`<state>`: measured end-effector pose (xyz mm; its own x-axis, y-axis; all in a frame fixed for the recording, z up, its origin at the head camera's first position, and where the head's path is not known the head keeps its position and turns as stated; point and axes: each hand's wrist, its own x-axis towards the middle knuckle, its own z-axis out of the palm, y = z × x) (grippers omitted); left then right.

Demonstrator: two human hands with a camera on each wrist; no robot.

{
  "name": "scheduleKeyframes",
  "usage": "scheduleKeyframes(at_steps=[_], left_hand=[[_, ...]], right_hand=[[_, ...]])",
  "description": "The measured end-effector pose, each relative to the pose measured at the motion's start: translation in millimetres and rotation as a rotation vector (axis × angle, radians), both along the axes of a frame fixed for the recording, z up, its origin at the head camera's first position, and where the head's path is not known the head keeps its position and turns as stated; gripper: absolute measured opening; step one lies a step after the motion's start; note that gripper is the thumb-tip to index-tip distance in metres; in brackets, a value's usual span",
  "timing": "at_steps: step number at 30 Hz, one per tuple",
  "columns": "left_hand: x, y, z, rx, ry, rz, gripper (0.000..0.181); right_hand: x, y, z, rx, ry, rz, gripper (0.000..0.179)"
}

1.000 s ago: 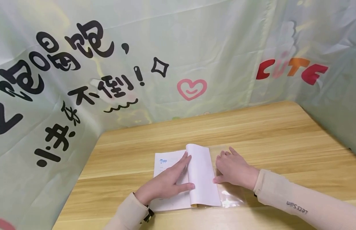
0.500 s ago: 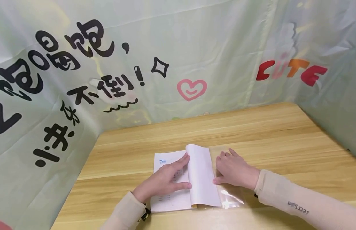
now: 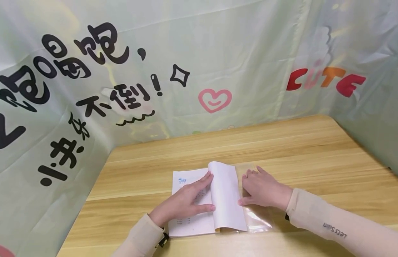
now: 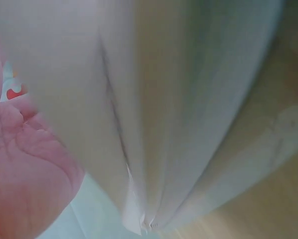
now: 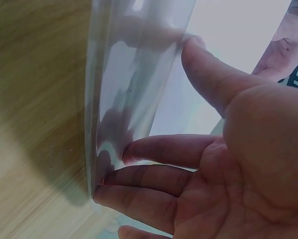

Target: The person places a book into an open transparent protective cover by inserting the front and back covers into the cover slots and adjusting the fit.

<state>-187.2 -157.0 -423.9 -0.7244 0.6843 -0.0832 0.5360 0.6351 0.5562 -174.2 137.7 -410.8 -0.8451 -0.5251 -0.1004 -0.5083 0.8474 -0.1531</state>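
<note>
A booklet (image 3: 186,223) lies on the table with printed text on its left page and a white leaf (image 3: 228,200) bent over toward the right. Clear plastic, like a book cover (image 3: 258,221), sticks out past that leaf on the right. My left hand (image 3: 183,203) rests on the booklet, fingers and thumb spread along the bend. In the left wrist view, blurred pages (image 4: 64,74) hide most of that hand. With fingertips on the plastic, my right hand (image 3: 261,189) presses beside the leaf's edge. Its fingers look fairly straight in the right wrist view, and the thumb (image 5: 204,69) touches the plastic.
The wooden table (image 3: 147,160) extends behind the booklet and to both sides. A pale printed cloth (image 3: 250,53) with lettering and a heart hangs around its back and sides.
My left hand has shifted slightly left and down, its fingertips now just at the bend of the leaf. The right hand stays in about the same place.
</note>
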Motion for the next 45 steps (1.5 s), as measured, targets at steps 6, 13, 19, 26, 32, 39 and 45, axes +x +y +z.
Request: scheduleKeyframes(at_steps=[6,13,19,26,32,39,45], left_hand=[[-0.5,1.9,-1.0,0.017,-0.008,-0.007,0.093],[-0.1,2.4,-1.4,0.009,-0.025,-0.010,0.093],[0.8,1.7,-2.1,-0.006,-0.044,-0.029,0.094],[2.2,4.7,-0.8,-0.016,-0.031,-0.023,0.096],[3.0,7.5,2.2,-0.029,-0.031,-0.016,0.095],[2.9,9.0,4.5,-0.040,-0.045,-0.012,0.098],[5.3,11.3,6.1,-0.025,-0.051,0.018,0.101]], right_hand=[[-0.2,2.5,-0.1,-0.036,-0.015,0.001,0.083],[0.0,4.3,-0.7,-0.043,-0.025,0.007,0.086],[0.5,6.2,-0.6,-0.057,-0.064,-0.001,0.095],[1.0,8.2,-0.2,-0.071,-0.076,-0.006,0.096],[0.9,8.4,-0.5,-0.075,-0.074,-0.008,0.096],[0.7,7.5,0.1,-0.074,-0.080,-0.009,0.097],[-0.8,6.6,1.4,-0.065,-0.076,-0.005,0.097]])
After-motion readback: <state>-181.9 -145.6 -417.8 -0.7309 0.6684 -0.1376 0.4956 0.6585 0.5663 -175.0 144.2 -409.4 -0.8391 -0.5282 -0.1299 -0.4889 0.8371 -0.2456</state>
